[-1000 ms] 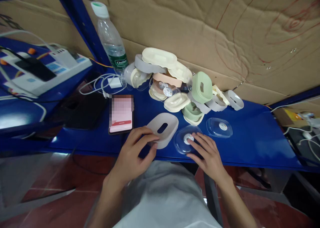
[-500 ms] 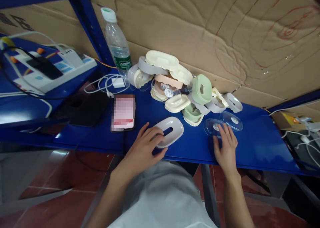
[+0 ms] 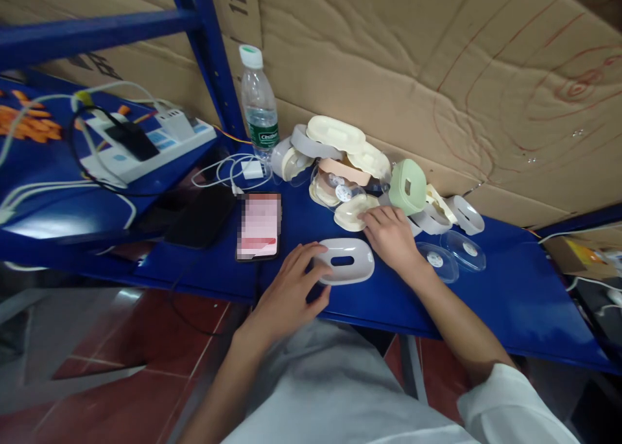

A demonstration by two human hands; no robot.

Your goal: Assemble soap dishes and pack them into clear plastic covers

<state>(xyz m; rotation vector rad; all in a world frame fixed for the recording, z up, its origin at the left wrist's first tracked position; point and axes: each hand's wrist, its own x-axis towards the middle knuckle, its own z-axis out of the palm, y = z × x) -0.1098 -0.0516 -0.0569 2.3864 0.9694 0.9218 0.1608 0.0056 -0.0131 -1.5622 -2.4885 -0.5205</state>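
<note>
My left hand [image 3: 296, 282] holds a pale grey oval soap dish [image 3: 362, 262] at its left end, fingers on the far rim and inside, thumb at the near side. The dish lies level by the bench's front edge, its slot facing up. My right hand [image 3: 390, 233] is at the front of the pile, its bent fingers closed at the right end of a cream oval tray [image 3: 350, 212]. The thumb side is partly hidden. My right hand covers the lower green piece. A green oval box with a slot [image 3: 408, 186] stands just behind my right hand.
Cream, grey and peach oval pieces [image 3: 336, 133] are heaped against the cardboard [image 3: 369, 61]. Two clear lids [image 3: 440, 261] lie right of my forearm. A phone [image 3: 260, 227], charger cable [image 3: 218, 172] and water bottle [image 3: 260, 107] stand left. A power strip [image 3: 146, 159] sits farther left.
My right hand has left the clear lids and moved left to the cream tray. The grey dish has turned more level under my left hand. The camera view has shifted.
</note>
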